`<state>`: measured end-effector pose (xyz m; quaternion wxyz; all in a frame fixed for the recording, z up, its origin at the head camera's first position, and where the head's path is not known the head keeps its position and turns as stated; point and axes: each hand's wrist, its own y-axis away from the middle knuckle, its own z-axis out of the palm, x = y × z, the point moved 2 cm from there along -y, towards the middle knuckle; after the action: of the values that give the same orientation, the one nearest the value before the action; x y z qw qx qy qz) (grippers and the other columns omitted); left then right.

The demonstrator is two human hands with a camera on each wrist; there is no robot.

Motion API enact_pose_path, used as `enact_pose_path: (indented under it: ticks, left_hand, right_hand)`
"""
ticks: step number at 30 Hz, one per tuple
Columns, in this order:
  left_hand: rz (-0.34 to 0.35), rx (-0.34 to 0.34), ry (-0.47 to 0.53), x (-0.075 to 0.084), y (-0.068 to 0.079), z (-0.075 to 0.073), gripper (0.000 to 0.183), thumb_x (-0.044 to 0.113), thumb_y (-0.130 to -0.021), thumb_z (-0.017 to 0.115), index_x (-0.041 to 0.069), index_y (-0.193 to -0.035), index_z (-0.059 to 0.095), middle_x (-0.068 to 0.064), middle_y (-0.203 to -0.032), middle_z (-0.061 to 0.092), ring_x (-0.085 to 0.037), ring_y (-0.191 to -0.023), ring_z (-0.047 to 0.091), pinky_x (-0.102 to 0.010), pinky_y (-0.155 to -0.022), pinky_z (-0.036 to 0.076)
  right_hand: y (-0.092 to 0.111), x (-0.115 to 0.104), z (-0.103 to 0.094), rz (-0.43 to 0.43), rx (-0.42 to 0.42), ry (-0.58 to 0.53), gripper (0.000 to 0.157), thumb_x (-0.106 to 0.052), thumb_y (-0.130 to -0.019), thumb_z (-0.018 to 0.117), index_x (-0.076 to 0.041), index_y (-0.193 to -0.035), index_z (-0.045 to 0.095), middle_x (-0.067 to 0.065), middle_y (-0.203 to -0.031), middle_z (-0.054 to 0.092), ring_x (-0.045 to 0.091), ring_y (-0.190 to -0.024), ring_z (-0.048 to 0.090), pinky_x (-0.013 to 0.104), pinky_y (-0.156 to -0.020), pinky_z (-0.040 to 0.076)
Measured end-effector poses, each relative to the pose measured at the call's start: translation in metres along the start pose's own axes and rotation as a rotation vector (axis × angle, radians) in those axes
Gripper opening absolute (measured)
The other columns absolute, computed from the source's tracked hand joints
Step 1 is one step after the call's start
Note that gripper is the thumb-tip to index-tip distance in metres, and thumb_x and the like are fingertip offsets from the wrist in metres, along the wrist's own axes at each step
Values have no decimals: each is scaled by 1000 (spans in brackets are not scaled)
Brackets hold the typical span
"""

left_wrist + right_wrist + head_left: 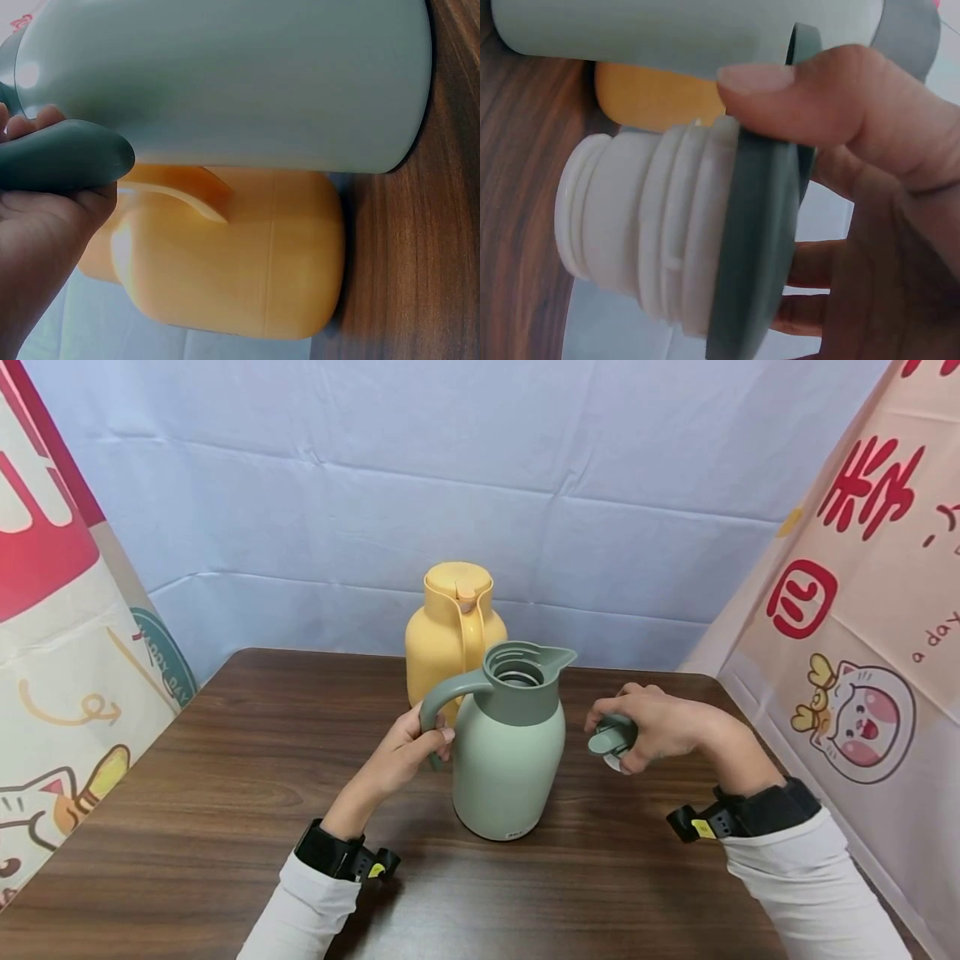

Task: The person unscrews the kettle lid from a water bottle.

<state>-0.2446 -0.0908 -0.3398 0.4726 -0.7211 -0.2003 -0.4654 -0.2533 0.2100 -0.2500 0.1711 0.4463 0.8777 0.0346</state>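
We saw a wide, pale blue, creased fabric backdrop beyond the left hand and the right hand. Below both hands spread a dark brown, wood-grained counter. Off to the left of the left hand we saw a white-and-red printed fabric sheet; to the right of the right hand hung a pale pink fabric sheet with red lettering and a cartoon animal.

The tall, rounded, pale green jug stood upright on the counter, just right of the left hand, its mouth uncovered and its spout pointing toward the right hand's side. Past the left hand and partly behind that jug we found a rounded, yellow, smooth jug with its top covered.

The left hand gripped the green jug's curved, dark green handle, fingers wrapped around it. The right hand, thumb and fingers closed in, held a round, dark green lid above the counter, clear of the jug. From the lid we saw a ridged, white stopper project away from the right hand.
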Motion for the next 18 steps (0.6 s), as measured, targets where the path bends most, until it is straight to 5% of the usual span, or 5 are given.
enact_pose_path:
  ticks: [10, 18]
  left_hand:
    - [3, -3, -8, 1, 0, 0, 15, 6, -93, 40, 0, -79, 37, -19, -64, 39, -30, -63, 42, -38, -61, 37]
    - [-6, 1, -9, 1, 1, -1, 14, 4, -93, 40, 1, -79, 37, -19, -64, 38, -31, -63, 41, -37, -62, 36]
  right_hand:
    - [-8, 9, 21, 71, -47, -37, 63, -12, -59, 73, -20, -118, 53, 11, -98, 44, 25, -79, 42, 35, -63, 40]
    - [-9, 10, 22, 46, -70, -28, 68, -11, -59, 73, -15, -123, 51, 6, -97, 53, 19, -72, 45, 32, -59, 41]
